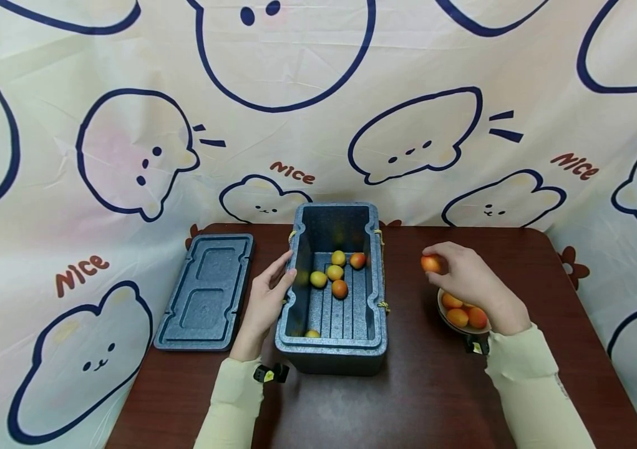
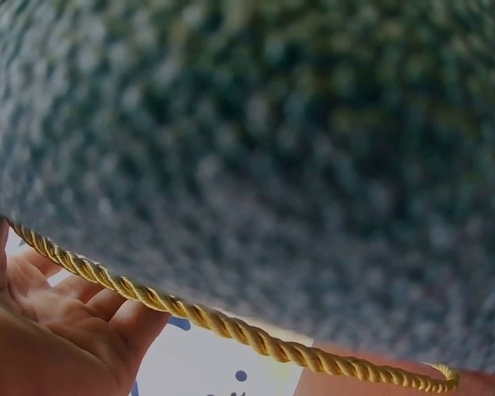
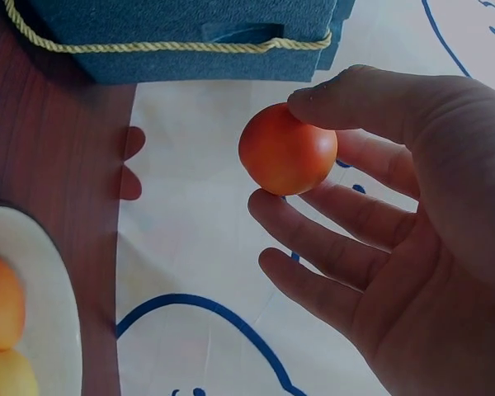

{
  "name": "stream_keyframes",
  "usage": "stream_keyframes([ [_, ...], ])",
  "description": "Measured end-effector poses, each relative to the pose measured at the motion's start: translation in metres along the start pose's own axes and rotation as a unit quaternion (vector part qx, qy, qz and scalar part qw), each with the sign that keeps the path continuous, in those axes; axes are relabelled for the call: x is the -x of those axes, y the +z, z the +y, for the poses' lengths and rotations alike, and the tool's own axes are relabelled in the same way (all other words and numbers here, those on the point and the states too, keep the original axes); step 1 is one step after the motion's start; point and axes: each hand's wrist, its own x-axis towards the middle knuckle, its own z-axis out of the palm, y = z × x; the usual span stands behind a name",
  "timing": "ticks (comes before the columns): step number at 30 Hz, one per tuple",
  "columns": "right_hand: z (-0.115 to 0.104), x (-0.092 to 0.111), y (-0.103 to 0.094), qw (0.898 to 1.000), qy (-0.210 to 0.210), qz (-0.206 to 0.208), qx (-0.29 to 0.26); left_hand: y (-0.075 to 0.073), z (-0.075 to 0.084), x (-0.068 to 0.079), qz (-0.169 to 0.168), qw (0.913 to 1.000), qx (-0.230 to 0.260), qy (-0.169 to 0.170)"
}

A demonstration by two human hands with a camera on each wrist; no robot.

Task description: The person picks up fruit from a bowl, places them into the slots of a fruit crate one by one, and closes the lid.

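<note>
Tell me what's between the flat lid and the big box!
The head view shows the left hand between the lid and the box, with brown tabletop there too.

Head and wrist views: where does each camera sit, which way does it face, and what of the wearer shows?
Head: on the head, facing forward and down at the table, box, lid and cloth; left hand, right hand and both sleeves show.
Left wrist: on that wrist, facing the box's blurred side and rope; part of the left hand shows.
Right wrist: on that wrist, facing the pinched fruit, with box and bowl at the edges; the right hand shows.
Shared: head and right wrist both show that fruit.
</note>
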Motion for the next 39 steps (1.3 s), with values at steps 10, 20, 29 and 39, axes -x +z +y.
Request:
stream_keyframes([
  [10, -0.008, -0.012, -0.001, 0.999, -0.042, 0.014, 0.003, 0.000, -0.001, 0.000, -0.001, 1.0000, 0.001, -0.001],
  [20, -0.025, -0.023, -0.009, 0.998, -0.052, 0.003, 0.031, 0.000, -0.001, 0.000, 0.002, 1.0000, -0.003, 0.000],
  [29, -0.039, -0.033, -0.014, 0.997, -0.058, -0.003, 0.048, -0.001, -0.001, 0.001, -0.003, 1.0000, -0.001, 0.005],
  [39, -0.053, -0.041, -0.019, 0.994, -0.079, -0.013, 0.073, -0.001, -0.002, 0.000, -0.005, 1.0000, -0.001, 0.000],
])
